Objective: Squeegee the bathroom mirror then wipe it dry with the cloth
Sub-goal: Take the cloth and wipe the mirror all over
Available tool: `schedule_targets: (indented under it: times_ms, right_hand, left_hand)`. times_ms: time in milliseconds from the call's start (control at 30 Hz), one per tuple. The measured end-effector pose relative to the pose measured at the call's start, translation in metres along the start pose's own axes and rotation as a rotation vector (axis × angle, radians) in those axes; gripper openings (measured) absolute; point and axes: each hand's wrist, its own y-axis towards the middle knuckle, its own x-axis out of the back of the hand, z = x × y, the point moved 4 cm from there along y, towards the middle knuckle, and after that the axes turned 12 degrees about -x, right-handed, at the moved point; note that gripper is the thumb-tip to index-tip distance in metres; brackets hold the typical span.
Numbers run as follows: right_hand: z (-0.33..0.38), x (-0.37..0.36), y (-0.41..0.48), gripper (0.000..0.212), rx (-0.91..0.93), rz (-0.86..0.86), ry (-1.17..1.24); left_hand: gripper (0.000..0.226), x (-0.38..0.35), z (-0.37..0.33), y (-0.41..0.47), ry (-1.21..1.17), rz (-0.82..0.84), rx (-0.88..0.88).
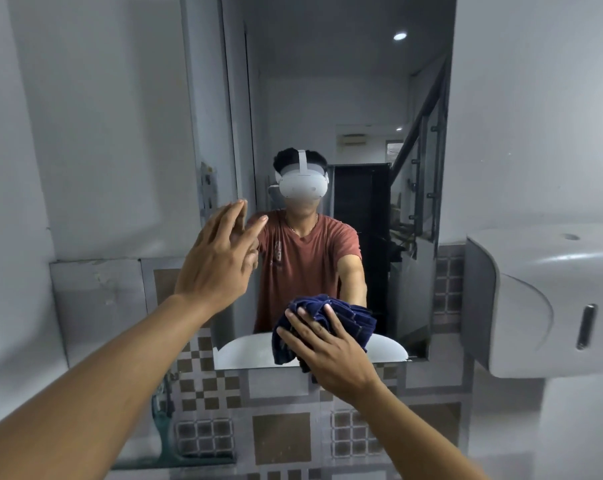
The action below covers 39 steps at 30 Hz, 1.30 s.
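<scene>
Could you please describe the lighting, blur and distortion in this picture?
Head view: dim, cool, even light; a round ceiling lamp reflected in the rectangular wall mirror is the brightest spot; the wide lens bows the edges near the white plastic dispenser; the left hand looks slightly blurred, the right hand on the dark blue cloth sharper.

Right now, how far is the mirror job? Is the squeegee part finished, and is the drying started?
No squeegee is in view, so that part looks finished. In hand: the right hand presses the dark blue cloth against the bottom of the mirror, while the left hand is raised, open and empty. Left: probably the glass above the cloth; wet patches cannot be told.
</scene>
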Motion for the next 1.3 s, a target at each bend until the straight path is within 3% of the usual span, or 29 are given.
schedule_targets:
  times_ms: [167, 433, 567, 700, 800, 967, 1133, 1300]
  right_hand:
    - [-0.049, 0.003, -0.019, 0.079, -0.301, -0.002, 0.054]
    - [-0.084, -0.013, -0.069, 0.061, -0.846, -0.089, 0.388]
    - [-0.077, -0.032, -0.092, 0.061, -0.914, -0.079, 0.402]
    - [-0.066, -0.041, -0.103, 0.061, -0.810, -0.018, 0.318]
    - [-0.057, -0.045, -0.106, 0.061, -0.584, -0.012, 0.152]
    - [-0.048, -0.045, -0.091, 0.099, -0.218, -0.010, -0.028]
    - [-0.035, -0.036, -0.053, 0.072, 0.028, -0.061, -0.068]
    - [-0.001, -0.029, -0.022, 0.065, 0.221, -0.081, -0.063]
  left_hand:
    - [0.072, -0.012, -0.011, -0.009, -0.033, 0.025, 0.005]
    - [0.074, -0.010, -0.011, -0.008, -0.035, 0.023, 0.012]
    - [0.074, -0.010, -0.010, -0.008, -0.031, 0.026, 0.015]
    - [0.072, -0.010, -0.010, -0.008, -0.012, 0.023, 0.023]
    - [0.070, -0.007, -0.009, -0.006, 0.001, 0.028, 0.025]
    - [0.065, 0.004, 0.005, 0.001, 0.080, 0.011, -0.028]
    - [0.068, 0.003, 0.019, 0.004, 0.073, 0.034, -0.010]
    - [0.065, 0.001, 0.018, 0.003, 0.065, 0.010, -0.017]
